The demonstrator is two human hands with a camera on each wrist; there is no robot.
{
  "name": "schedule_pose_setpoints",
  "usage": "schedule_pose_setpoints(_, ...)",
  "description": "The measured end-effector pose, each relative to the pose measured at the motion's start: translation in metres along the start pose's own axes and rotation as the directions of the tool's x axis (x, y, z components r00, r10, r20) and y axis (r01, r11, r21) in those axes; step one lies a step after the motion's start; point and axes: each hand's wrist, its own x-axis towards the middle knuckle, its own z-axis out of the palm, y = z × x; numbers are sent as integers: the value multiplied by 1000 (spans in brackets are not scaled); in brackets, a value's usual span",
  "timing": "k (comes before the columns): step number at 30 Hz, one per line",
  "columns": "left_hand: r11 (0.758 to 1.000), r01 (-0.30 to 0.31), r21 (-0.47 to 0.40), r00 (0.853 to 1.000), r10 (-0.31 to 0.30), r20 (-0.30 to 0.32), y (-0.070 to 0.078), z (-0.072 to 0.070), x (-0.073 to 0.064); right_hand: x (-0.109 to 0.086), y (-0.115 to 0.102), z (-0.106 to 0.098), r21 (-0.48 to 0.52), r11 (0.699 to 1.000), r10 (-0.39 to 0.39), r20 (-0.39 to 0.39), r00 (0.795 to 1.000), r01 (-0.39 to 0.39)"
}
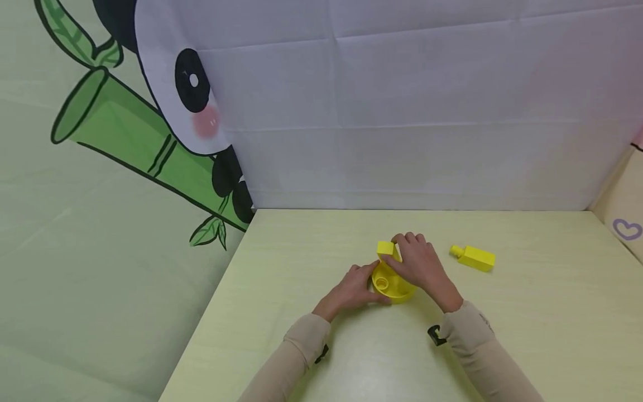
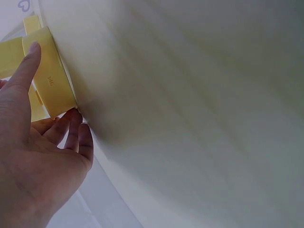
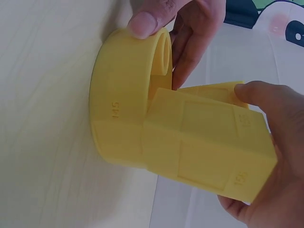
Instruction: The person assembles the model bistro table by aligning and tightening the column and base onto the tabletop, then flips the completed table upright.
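A round yellow plastic base (image 1: 400, 290) with a raised rim and a ring-shaped socket inside lies on the table in the head view. My left hand (image 1: 354, 287) grips its left side, thumb and fingers on opposite parts of the wall, as the left wrist view shows on the base (image 2: 53, 71). My right hand (image 1: 421, 263) holds a yellow rectangular block (image 1: 385, 248) standing up at the far side of the base. In the right wrist view the block (image 3: 209, 142) tilts slightly, its lower end overlapping the rim, with another yellow surface (image 3: 216, 90) behind it.
A second yellow block (image 1: 476, 258) with a round peg on its end lies on the pale table (image 1: 542, 312), right of my right hand. A white cloth backdrop (image 1: 422, 111) rises behind the table's far edge.
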Motion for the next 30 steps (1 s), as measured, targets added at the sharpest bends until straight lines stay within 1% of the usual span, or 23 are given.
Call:
schedule_pose_setpoints(5, 1000, -2, -10, 1000, 2, -1, 0, 0, 0, 0, 0, 1, 32, 999, 8, 9, 1000, -8)
schedule_pose_setpoints(8, 1000, -1, -9, 1000, 1, -2, -1, 0, 0, 0, -1, 1, 36, 999, 16, 2, 1000, -16)
schedule_pose_setpoints(12, 1000, 0, -6, 1000, 0, -3, -1, 0, 0, 1, -1, 2, 23, 997, 79, -29, 996, -78)
schedule_pose_setpoints(14, 1000, -4, -7, 1000, 4, -4, 0, -1, -1, 1, -1, 3, 27, 994, 110, -28, 994, -109)
schedule_pose_setpoints(16, 1000, -10, -6, 1000, 10, -6, 0, -1, -1, 1, -1, 3, 34, 992, 126, -17, 992, -125)
schedule_pose_setpoints(20, 1000, -9, 0, 1000, 9, -9, 1, -1, -2, 1, -1, 3, 37, 991, 132, -9, 991, -132)
schedule_pose_setpoints(26, 1000, 1, -1, 1000, -1, -8, 1, -1, -2, 1, -1, 2, -4, 988, 152, -27, 988, -153)
schedule_pose_setpoints(28, 1000, 1, -2, 1000, -1, -7, 1, -1, -2, 1, -1, 2, 8, 989, 146, -6, 989, -146)
schedule_pose_setpoints(30, 1000, 4, -5, 1000, -4, -6, 1, -1, -2, 2, 1, 0, 35, 992, 118, 28, 993, -119)
